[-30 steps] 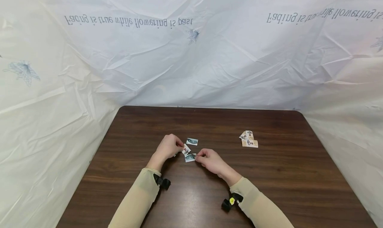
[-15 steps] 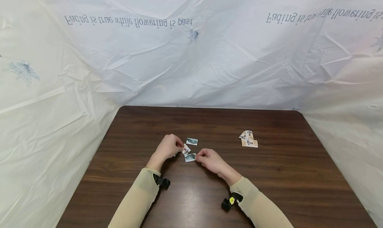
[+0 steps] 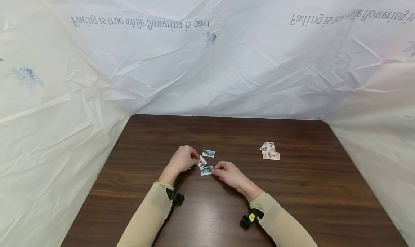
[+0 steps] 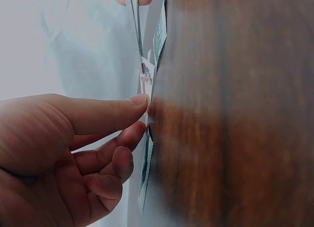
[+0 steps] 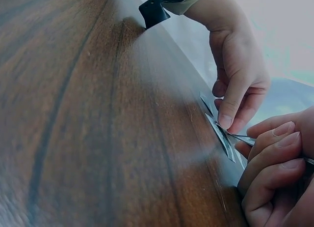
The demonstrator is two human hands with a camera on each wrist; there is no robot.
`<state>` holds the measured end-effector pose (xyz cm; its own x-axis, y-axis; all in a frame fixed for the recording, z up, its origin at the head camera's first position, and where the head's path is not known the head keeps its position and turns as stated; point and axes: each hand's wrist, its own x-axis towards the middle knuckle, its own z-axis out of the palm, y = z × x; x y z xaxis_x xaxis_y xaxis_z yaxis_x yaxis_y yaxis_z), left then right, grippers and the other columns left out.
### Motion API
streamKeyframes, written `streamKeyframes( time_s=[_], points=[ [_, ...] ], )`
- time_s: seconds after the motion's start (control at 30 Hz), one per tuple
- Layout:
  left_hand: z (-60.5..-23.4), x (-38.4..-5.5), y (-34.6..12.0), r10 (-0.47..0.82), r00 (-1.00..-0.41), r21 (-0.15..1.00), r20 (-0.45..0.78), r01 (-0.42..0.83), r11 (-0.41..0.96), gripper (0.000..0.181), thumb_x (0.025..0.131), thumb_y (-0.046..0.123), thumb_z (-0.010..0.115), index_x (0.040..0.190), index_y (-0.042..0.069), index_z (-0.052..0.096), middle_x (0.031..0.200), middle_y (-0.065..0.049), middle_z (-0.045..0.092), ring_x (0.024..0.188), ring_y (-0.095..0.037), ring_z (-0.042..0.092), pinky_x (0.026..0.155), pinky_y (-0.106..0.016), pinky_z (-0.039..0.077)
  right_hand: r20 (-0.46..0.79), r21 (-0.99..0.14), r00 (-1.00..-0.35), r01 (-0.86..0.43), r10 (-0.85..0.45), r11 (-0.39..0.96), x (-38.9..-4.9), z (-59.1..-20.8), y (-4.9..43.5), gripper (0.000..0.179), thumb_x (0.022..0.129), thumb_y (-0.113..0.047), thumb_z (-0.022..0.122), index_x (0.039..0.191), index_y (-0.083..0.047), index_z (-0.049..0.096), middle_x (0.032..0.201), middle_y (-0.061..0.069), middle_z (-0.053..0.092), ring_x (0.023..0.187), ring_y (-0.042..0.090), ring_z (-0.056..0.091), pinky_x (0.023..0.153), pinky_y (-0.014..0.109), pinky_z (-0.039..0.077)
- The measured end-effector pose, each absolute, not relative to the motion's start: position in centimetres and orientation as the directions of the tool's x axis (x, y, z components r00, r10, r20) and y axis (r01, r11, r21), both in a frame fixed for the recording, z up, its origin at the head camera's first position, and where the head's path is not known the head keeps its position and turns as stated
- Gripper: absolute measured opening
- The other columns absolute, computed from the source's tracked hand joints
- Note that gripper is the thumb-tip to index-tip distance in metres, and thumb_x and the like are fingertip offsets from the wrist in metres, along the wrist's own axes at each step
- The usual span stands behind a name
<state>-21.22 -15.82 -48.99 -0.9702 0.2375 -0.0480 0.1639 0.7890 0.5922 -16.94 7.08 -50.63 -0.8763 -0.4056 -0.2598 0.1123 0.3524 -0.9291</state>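
Between thumb and finger, my left hand (image 3: 182, 158) pinches a small postage stamp (image 4: 146, 84) with a reddish picture and perforated edges. My right hand (image 3: 228, 175) holds metal tweezers (image 4: 135, 25), whose tips meet the stamp's other end. Below that stamp, a blue-green stamp (image 3: 206, 171) lies close to the tweezers. A second blue-green stamp (image 3: 208, 153) lies just beyond. Near the left fingers, another stamp (image 4: 145, 180) shows in the left wrist view; the hand mostly hides it in the head view.
Toward the right of the brown wooden table (image 3: 308, 189) lies a small overlapping group of orange-and-white stamps (image 3: 271, 155). A white printed sheet (image 3: 207, 77) hangs behind the table's far edge. Black straps with cameras (image 3: 176, 197) are on both wrists.
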Motion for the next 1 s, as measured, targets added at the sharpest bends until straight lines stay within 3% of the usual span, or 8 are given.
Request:
streamKeyframes(
  time_s=[1.0],
  points=[
    [-48.96,-21.21,-15.88,0.252,-0.967,0.616,-0.026,0.183,0.766,0.005,0.081,0.012,0.082,0.082,0.017,0.079,0.071,0.011,0.068,0.060,-0.007,0.058,0.063,-0.028,0.050,-0.270,-0.945,-0.871,0.159,-0.410,0.285,-17.18,-51.18,7.09,0.019,0.096,-0.018,0.064,0.100,0.001,0.064,0.056,-0.005,0.041,0.048,0.009,0.034,0.046,0.023,0.028]
  ],
)
